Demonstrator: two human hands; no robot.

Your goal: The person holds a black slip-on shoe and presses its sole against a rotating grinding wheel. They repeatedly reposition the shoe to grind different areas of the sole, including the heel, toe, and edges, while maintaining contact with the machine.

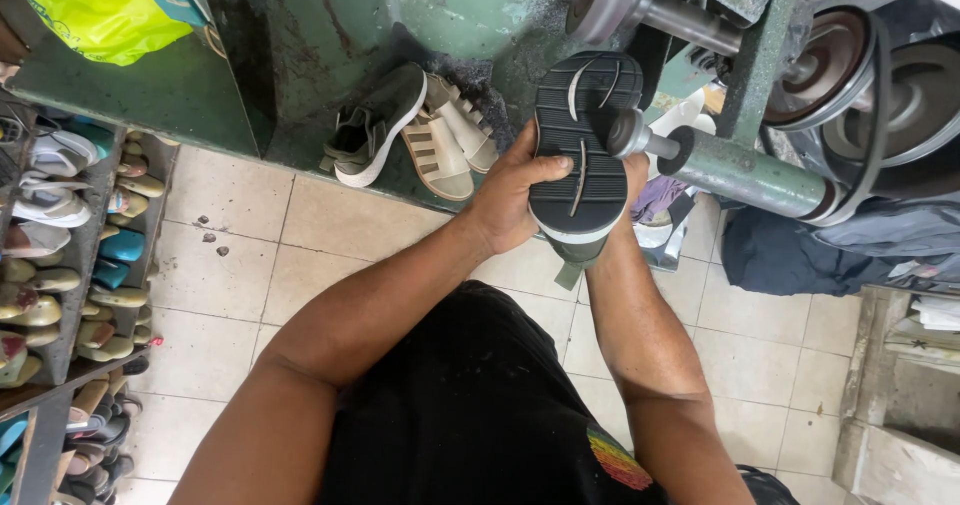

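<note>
Both hands gripping upturned shoe

A green sneaker and beige sandals lie on the green machine base.

Both hands' grip closed, forearms extended.

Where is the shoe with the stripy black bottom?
In the head view, the shoe is up near the middle, sole facing up, held between the left hand and right hand, against the machine's small spindle head.
</note>
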